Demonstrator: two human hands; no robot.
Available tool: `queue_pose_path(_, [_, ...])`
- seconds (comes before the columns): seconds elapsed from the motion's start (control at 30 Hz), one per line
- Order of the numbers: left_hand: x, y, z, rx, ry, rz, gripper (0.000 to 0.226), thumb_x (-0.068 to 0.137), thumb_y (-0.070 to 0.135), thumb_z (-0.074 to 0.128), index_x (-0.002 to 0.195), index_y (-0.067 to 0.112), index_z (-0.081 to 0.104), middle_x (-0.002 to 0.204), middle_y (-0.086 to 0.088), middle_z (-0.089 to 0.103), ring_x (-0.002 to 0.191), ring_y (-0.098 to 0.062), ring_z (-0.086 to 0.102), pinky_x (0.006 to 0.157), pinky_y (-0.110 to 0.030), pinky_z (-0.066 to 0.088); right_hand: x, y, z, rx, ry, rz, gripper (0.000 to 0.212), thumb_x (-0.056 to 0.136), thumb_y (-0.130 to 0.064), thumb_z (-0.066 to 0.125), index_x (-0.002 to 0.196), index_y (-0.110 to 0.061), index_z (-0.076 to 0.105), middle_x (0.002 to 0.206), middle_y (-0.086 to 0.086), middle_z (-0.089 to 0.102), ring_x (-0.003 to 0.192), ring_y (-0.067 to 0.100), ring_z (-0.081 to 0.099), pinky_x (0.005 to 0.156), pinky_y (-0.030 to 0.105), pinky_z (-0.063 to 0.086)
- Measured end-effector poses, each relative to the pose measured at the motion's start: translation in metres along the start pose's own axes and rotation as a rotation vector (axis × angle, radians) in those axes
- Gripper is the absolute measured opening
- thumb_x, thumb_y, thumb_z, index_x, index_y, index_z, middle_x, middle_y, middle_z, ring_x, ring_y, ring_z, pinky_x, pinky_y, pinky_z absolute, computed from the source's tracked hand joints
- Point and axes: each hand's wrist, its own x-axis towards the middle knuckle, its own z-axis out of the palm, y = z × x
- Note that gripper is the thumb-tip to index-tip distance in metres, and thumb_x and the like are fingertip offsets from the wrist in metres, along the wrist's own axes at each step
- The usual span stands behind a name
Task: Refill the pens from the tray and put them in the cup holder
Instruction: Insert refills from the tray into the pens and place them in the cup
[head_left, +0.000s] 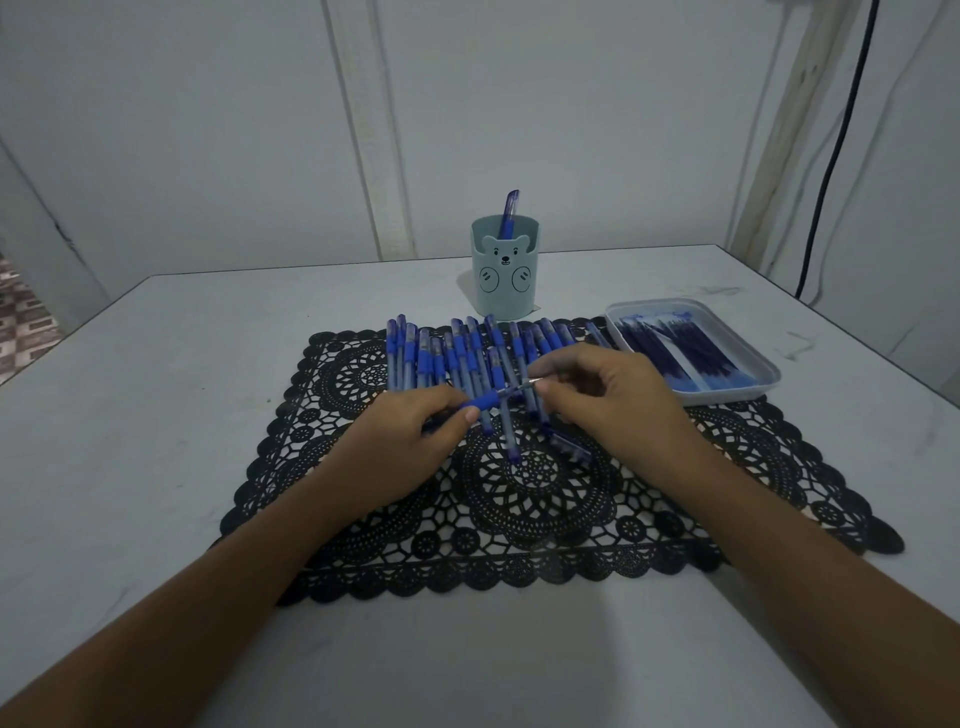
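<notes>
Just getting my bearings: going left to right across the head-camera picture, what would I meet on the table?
Left hand gripping a pen → cup holder → right hand pinching that pen's tip → tray.

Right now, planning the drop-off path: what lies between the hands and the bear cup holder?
Head view: the row of blue pens on the black lace mat.

White table (156, 415), dim light. Behind it: pale wall (208, 130), vertical trim strip (374, 130). Right of table: black cable (836, 145). Left: patterned floor (21, 322).
</notes>
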Motion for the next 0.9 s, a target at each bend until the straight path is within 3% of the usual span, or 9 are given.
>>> queue_pose_path(0.2, [-0.0003, -0.0008, -0.0005, 0.004, 0.000, 0.016, 0.017, 0.092, 0.023, 0.051, 0.095, 0.014, 0.066, 0.059, 0.007, 0.054, 0.055, -0.005, 0.047, 0.052, -0.013, 0.036, 0.0015, 0.0006, -0.0042, -0.017, 0.065, -0.014, 0.015, 0.084, -0.005, 0.060, 0.087, -0.019, 0.066, 0.071, -0.010, 0.058, 0.062, -0.007, 0.051, 0.059, 0.006, 0.042])
queue_pose_path(0.3, [-0.0002, -0.0006, 0.0001, 0.017, -0.010, 0.020, 0.016, 0.093, 0.024, 0.051, 0.094, 0.017, 0.065, 0.058, 0.010, 0.052, 0.055, -0.003, 0.048, 0.051, -0.011, 0.036, 0.0003, 0.0010, -0.0016, -0.041, 0.009, 0.000, 0.014, 0.085, -0.005, 0.060, 0.087, -0.018, 0.066, 0.071, -0.008, 0.058, 0.062, -0.006, 0.050, 0.058, 0.006, 0.042])
queue_pose_path(0.4, [-0.0015, 0.0002, 0.0006, 0.029, 0.010, 0.094, 0.023, 0.091, 0.037, 0.048, 0.089, 0.020, 0.064, 0.057, 0.010, 0.051, 0.059, -0.008, 0.049, 0.051, -0.013, 0.036, -0.0015, 0.0015, 0.0010, -0.006, -0.072, 0.019, 0.013, 0.085, -0.008, 0.061, 0.087, -0.020, 0.066, 0.073, 0.001, 0.062, 0.062, 0.003, 0.054, 0.059, 0.015, 0.051])
queue_pose_path(0.5, [-0.0025, -0.0019, 0.0023, 0.046, 0.027, 0.156, 0.043, 0.088, 0.046, 0.037, 0.091, 0.014, 0.065, 0.060, 0.007, 0.054, 0.056, -0.012, 0.050, 0.049, -0.018, 0.039, -0.0022, 0.0015, 0.0018, -0.051, -0.122, 0.047, 0.013, 0.089, -0.019, 0.057, 0.078, -0.025, 0.062, 0.066, -0.001, 0.062, 0.057, 0.006, 0.056, 0.060, 0.025, 0.052])
queue_pose_path(0.6, [-0.0023, -0.0014, 0.0043, 0.082, 0.027, 0.203, 0.046, 0.088, 0.046, 0.036, 0.094, 0.012, 0.066, 0.064, 0.005, 0.058, 0.053, -0.009, 0.049, 0.049, -0.023, 0.042, -0.0038, 0.0019, 0.0035, -0.222, -0.136, 0.026, 0.034, 0.093, -0.036, 0.044, 0.067, -0.022, 0.060, 0.057, -0.004, 0.057, 0.052, 0.009, 0.051, 0.058, 0.029, 0.048])
queue_pose_path(0.67, [-0.0018, 0.0001, 0.0044, 0.080, 0.028, 0.212, 0.045, 0.089, 0.045, 0.037, 0.094, 0.011, 0.066, 0.066, 0.005, 0.059, 0.053, -0.007, 0.049, 0.049, -0.022, 0.042, -0.0040, 0.0009, 0.0010, -0.238, -0.161, 0.025, 0.035, 0.093, -0.041, 0.041, 0.071, -0.021, 0.059, 0.062, -0.001, 0.057, 0.056, 0.012, 0.052, 0.061, 0.031, 0.047])
queue_pose_path(0.8, [-0.0017, -0.0006, 0.0041, 0.077, 0.014, 0.204, 0.044, 0.089, 0.046, 0.037, 0.095, 0.013, 0.066, 0.062, 0.013, 0.053, 0.055, -0.001, 0.048, 0.048, -0.013, 0.035, -0.0021, 0.0030, -0.0056, -0.180, -0.245, 0.003, 0.005, 0.087, -0.029, 0.057, 0.083, -0.026, 0.057, 0.069, -0.007, 0.055, 0.061, 0.005, 0.052, 0.063, 0.027, 0.048])
queue_pose_path(0.9, [-0.0022, -0.0015, 0.0055, 0.081, 0.009, 0.214, 0.044, 0.089, 0.046, 0.037, 0.097, 0.014, 0.066, 0.066, 0.013, 0.056, 0.055, 0.000, 0.049, 0.050, -0.016, 0.040, -0.0021, 0.0036, -0.0033, -0.240, -0.222, 0.016, 0.025, 0.092, -0.034, 0.048, 0.073, -0.022, 0.058, 0.061, -0.005, 0.059, 0.051, 0.002, 0.052, 0.057, 0.022, 0.048])
